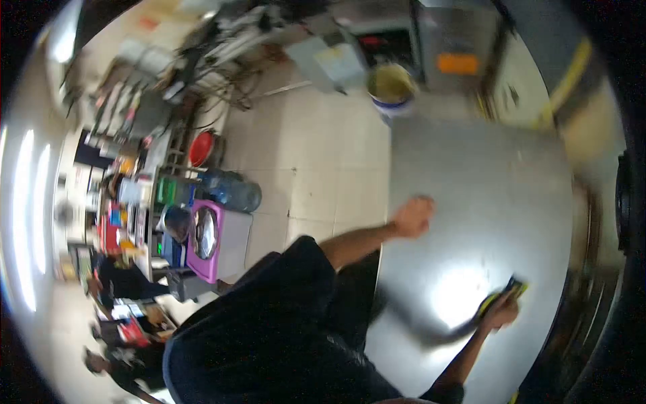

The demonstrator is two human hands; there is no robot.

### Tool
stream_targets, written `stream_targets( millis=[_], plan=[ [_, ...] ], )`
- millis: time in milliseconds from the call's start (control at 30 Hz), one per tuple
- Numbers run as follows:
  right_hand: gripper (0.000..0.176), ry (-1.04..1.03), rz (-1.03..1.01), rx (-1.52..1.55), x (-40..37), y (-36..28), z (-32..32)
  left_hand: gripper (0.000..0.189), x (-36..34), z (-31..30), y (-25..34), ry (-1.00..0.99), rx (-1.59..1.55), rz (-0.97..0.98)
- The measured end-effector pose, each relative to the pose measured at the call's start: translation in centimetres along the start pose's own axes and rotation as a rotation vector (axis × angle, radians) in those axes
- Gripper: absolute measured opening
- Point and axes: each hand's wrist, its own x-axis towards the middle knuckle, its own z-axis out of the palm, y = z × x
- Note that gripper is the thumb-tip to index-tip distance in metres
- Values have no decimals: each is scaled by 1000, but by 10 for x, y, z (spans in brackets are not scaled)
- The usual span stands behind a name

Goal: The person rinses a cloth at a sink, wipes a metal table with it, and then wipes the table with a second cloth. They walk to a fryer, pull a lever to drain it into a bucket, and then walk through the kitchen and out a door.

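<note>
A large grey metal table [464,168] with a bright reflection lies in front of me. My left hand [414,216] is at its left side, blurred, with the fingers curled in; nothing shows in it. Over the right part of the tabletop, my right hand [503,314] is closed around a yellow-and-black tool [517,287]. What kind of tool it is, I cannot make out. A dark curved shadow or reflection runs left from that hand.
A bucket [390,91] stands on the tiled floor [313,148] beyond the table. To the left are a pink-topped unit [214,266], a large water bottle [242,195], a red basin [201,148] and crowded shelves. Several people [124,276] are at the far left.
</note>
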Motion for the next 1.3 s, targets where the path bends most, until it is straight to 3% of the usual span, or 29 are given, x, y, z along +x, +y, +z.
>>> stream_targets(
  millis=[33, 67, 133, 200, 233, 267, 333, 400, 433, 467, 533, 600, 633, 667, 733, 767, 800, 867, 933, 1000, 1067, 1100, 1133, 1200, 1233, 1267, 1300],
  plan=[
    [34, -26, -55, 36, -17, -35, -16, 29, 2, -3, -3, 15, 14, 79],
    [32, 181, -275, 87, -40, -31, -2, 27, 4, -3, -5, 10, 13, 161],
    [35, 160, -267, 183, -49, -48, -16, 25, 5, -11, -6, 66, 9, 162],
    [29, -156, -176, 45, -24, -45, -32, 22, 0, -13, -1, 102, -3, 164],
    [32, 43, -213, -20, -12, -41, -29, 21, 1, -15, 0, 81, 14, 153],
    [36, -18, 12, 66, -3, -64, -51, 20, 1, -15, 3, 61, 32, 148],
    [38, 175, -118, 48, 1, -65, -41, 19, 3, -15, 1, 78, 30, 162],
    [46, -44, -74, 28, -12, -36, -10, 18, 2, -13, 0, 98, 16, 168],
    [39, -116, -142, 100, -21, -37, -9, 19, 2, -12, 0, 88, 21, 172],
    [34, -11, -245, 153, -35, -53, -12, 20, 3, -13, -1, 77, 27, 172],
    [38, -39, -308, 107, -37, -80, -33, 18, 4, -12, -2, 95, 6, 161],
    [42, 4, -143, 137, -21, -51, -26, 17, 0, -8, -2, 94, -20, 144],
    [45, -80, 103, 205, -10, -48, -34, 18, 2, -9, -2, 89, -29, 147],
    [48, -8, 216, 59, -2, -82, -66, 18, 2, -10, -2, 86, -37, 154],
    [42, -21, 61, -19, -17, -51, -29, 19, 1, -4, -3, 105, -27, 160],
    [33, -32, -46, 145, -31, -42, -8, 19, 3, -2, -6, 128, -5, 174],
    [32, 69, -328, 171, -38, -67, -20, 19, 3, -5, -3, 130, -7, 160],
    [39, -43, -269, 160, -36, -74, -37, 20, 3, -13, 1, 76, -13, 137],
    [43, -230, 231, -107, -11, -69, -52, 20, 2, -10, -2, 68, 1, 131],
    [44, -137, 207, -96, -22, -50, -41, 21, 3, -4, -2, 57, 9, 151],
    [46, -26, -254, 125, -54, -46, -10, 21, 4, 0, -8, 114, 45, 161],
    [47, 106, -338, 31, -64, -70, -18, 21, 0, 0, -5, 108, 44, 143],
    [47, 94, -341, 35, -57, -72, -20, 21, 3, -2, -5, 128, 47, 154],
    [48, -300, -22, 203, -31, -62, -42, 21, 2, -3, -4, 134, 37, 168],
    [50, -113, 65, 113, -20, -69, -54, 21, 3, -6, -5, 134, 39, 180],
    [43, -151, 7, 214, -21, -89, -92, 20, 3, -6, -4, 139, 41, 190],
    [45, -72, -36, 35, -35, -79, -70, 20, 5, -6, -3, 144, 45, 197]
  ],
)
